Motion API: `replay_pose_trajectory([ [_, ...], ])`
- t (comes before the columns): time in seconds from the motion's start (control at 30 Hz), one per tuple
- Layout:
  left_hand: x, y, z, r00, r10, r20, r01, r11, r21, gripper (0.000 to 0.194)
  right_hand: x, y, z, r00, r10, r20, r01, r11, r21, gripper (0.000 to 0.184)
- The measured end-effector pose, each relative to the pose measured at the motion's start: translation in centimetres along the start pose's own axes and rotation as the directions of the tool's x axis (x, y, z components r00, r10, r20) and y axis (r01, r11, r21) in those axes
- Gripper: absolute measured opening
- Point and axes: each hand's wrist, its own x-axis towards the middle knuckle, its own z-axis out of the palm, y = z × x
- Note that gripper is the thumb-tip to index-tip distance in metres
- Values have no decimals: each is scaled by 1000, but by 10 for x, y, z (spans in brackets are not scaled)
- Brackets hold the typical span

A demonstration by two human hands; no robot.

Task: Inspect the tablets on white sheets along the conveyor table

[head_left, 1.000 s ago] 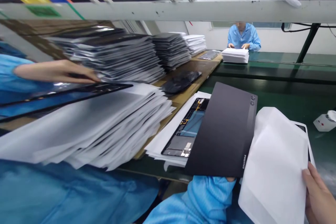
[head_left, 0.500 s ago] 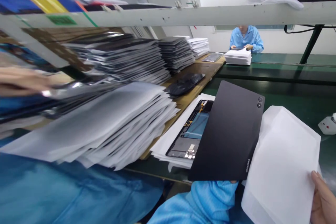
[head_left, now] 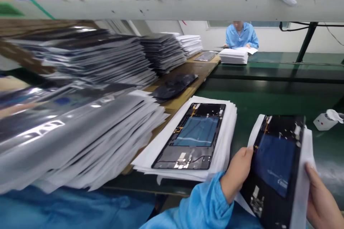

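Left hand [head_left: 236, 171]: I had it gripping the left edge of the open tablet shell [head_left: 274, 164].
Right hand [head_left: 319, 196]: I held the shell's right edge, over a white sheet [head_left: 303, 182].
Shell: raised above the green worktop [head_left: 268, 96], insides up.
Beside it: second shell [head_left: 192, 136] on a paper stack [head_left: 228, 128].
Writing: none I could read.

site: electronics assembly line, factory floor
evidence: green conveyor belt [head_left: 268, 96], stacks of tablet panels [head_left: 88, 57] interleaved with white sheets [head_left: 188, 43]
staff: co-worker [head_left: 241, 35] in blue antistatic smock, down the belt
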Motion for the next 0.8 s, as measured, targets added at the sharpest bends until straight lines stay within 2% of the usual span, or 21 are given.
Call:
replay_pose_trajectory([
  [0.07,-1,-8,5,1000,11,7,-11,994,110,37,3,2,1,998,26,63,-26,1000,-7,63],
  [0.13,-3,-14,7,1000,2,22,-6,986,169,33,5,2,-1,997,39,62,-35,998,-58,63],
  [0.2,-6,-15,4,996,-20,91,15,998,56,30,7,0,-5,1000,7,3,-7,994,-113,63],
  [0.27,-11,-12,-4,977,-38,208,78,980,-185,30,10,-2,-8,997,-51,-55,42,988,-147,63],
  [0.33,-17,-11,-13,939,-89,333,217,904,-369,36,14,-4,-10,991,-94,-92,78,984,-161,65],
  [0.37,-21,-12,-17,906,-136,402,307,863,-401,40,16,-5,-11,989,-105,-105,86,981,-172,65],
  [0.43,-28,-17,-23,828,-215,518,452,802,-390,45,20,-5,-13,986,-118,-114,94,976,-196,66],
  [0.47,-31,-20,-24,803,-228,551,483,790,-377,46,22,-5,-15,986,-118,-121,92,975,-203,66],
  [0.5,-34,-23,-23,801,-227,554,484,791,-375,46,23,-5,-17,987,-109,-120,83,975,-208,67],
  [0.6,-38,-23,-20,894,-168,416,344,852,-395,41,22,-6,-20,990,-79,-114,53,975,-216,69],
  [0.67,-39,-14,-24,935,-127,332,255,889,-379,37,20,-7,-18,989,-73,-131,40,971,-237,71],
  [0.73,-39,1,-37,958,-96,269,188,921,-340,35,16,-7,-11,989,-88,-119,53,962,-268,74],
  [0.8,-41,18,-59,980,-70,184,127,939,-320,34,12,-7,-3,987,-119,-112,80,950,-302,72],
])
